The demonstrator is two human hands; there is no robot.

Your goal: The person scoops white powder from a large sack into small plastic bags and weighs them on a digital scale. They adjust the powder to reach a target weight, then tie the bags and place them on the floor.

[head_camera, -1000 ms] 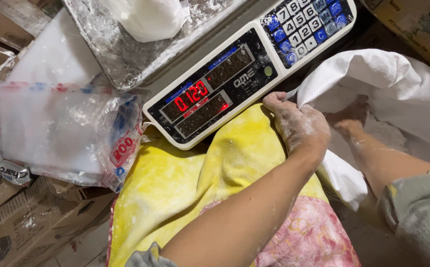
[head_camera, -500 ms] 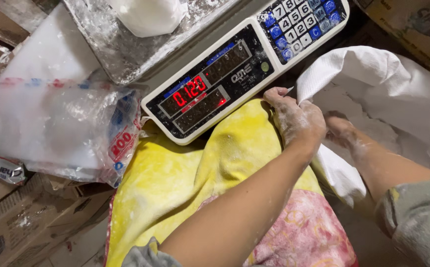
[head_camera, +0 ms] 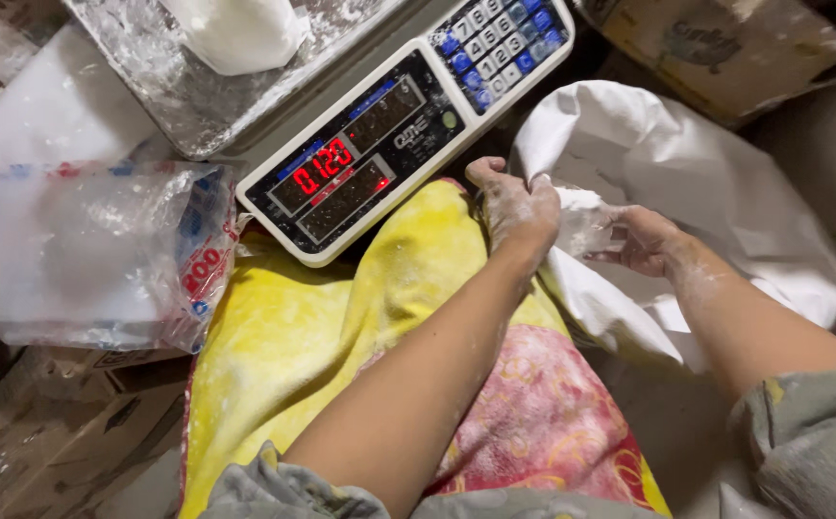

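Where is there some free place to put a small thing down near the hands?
The yellow cloth lies bare between the plastic bags, the scale and the left forearm. The scale's tray has a bare part beside the white lump. It is crowded where the left hand and right hand hold the white sack.

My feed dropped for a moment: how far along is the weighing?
Done: one white bag sits on the scale tray, and its display is lit. In hand: the left hand grips the white sack rim while the right hand is at its mouth. Left: a stack of clear bags lies unused beside the scale.
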